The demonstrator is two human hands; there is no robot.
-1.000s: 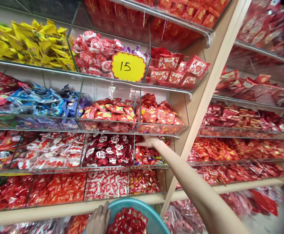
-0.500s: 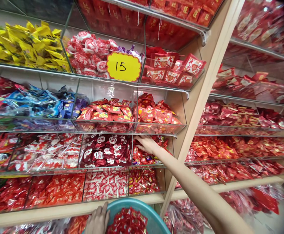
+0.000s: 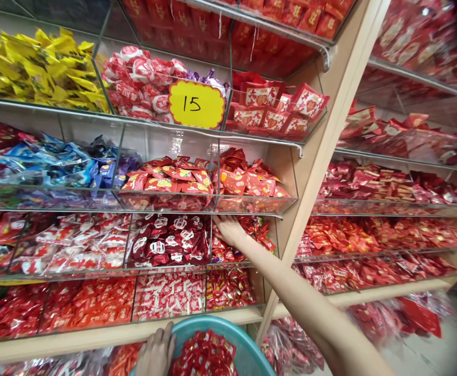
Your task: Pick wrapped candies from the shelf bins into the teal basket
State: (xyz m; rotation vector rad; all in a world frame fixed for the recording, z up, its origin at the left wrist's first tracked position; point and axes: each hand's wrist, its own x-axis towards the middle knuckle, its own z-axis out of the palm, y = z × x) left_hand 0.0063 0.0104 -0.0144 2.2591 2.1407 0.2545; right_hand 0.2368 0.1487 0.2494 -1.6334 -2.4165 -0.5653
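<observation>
My right hand (image 3: pixel 229 230) reaches into a clear-walled bin of red wrapped candies (image 3: pixel 257 233), just under the shelf above. Its fingers are stretched out and spread over the candies, with nothing visible in them. My left hand (image 3: pixel 154 351) is at the lower edge of the view, its fingers wrapped over the left rim of a teal plastic basin (image 3: pixel 247 339). Small red wrapped candies (image 3: pixel 207 354) lie inside the basin. The thumb of my left hand is out of sight. Left of the right hand's bin is a bin of dark maroon packets (image 3: pixel 169 241) with white labels.
Clear dividers split the shelves into bins of candy. A yellow price tag (image 3: pixel 197 104) reading 15 hangs on an upper bin. A wooden upright (image 3: pixel 310 183) stands right of the right hand's bin. Bagged goods (image 3: pixel 291 347) lie below the bottom ledge (image 3: pixel 106 337).
My right hand has shifted slightly left, and its fingers are more spread. The left hand stays on the basin rim. The whole view has moved a little.
</observation>
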